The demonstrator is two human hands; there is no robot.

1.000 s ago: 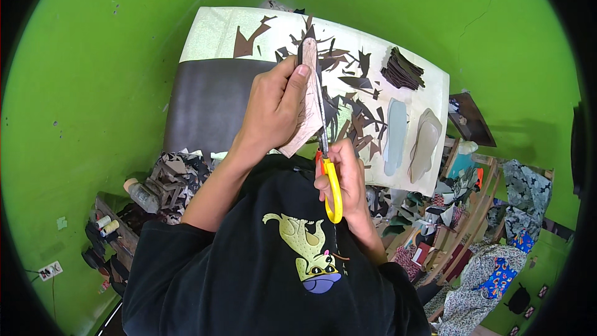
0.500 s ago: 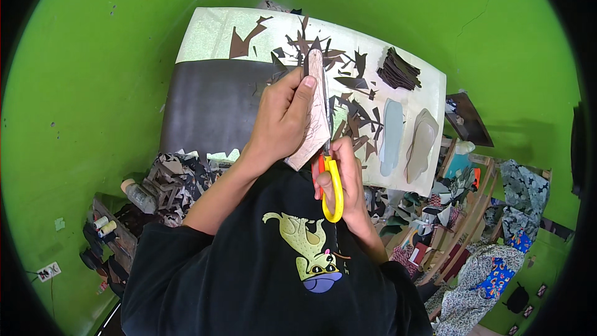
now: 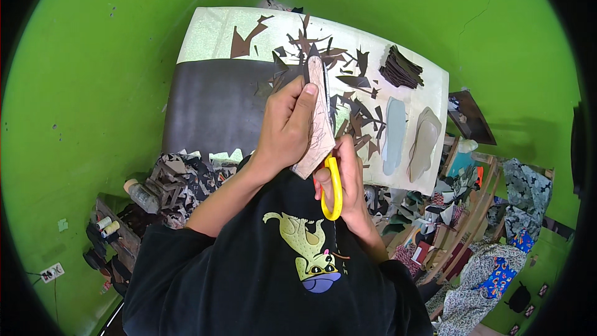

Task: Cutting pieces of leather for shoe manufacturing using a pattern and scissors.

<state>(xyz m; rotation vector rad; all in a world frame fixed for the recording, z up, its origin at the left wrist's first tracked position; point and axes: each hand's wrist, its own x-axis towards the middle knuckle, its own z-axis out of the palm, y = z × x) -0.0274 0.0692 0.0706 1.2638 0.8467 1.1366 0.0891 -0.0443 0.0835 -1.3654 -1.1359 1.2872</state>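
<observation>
A long, narrow sole-shaped piece of pale tan card with a dark backing (image 3: 319,115) stood raised above the table, pinched along its left edge by the left hand (image 3: 287,126), thumb on the near face and fingers curled behind. Just right of that grip, the yellow-handled scissors (image 3: 331,177) ran up the piece's right edge, the right hand (image 3: 348,183) closed through the handle loops; whether the blades were apart could not be told. Beyond the grip lay dark brown leather offcuts (image 3: 348,81) scattered over a pale work table (image 3: 211,31). Left of the hands lay a dark brown leather sheet (image 3: 211,109); to the right, two pale grey sole-shaped pieces (image 3: 410,137) and a stack of dark cut pieces (image 3: 401,68).
</observation>
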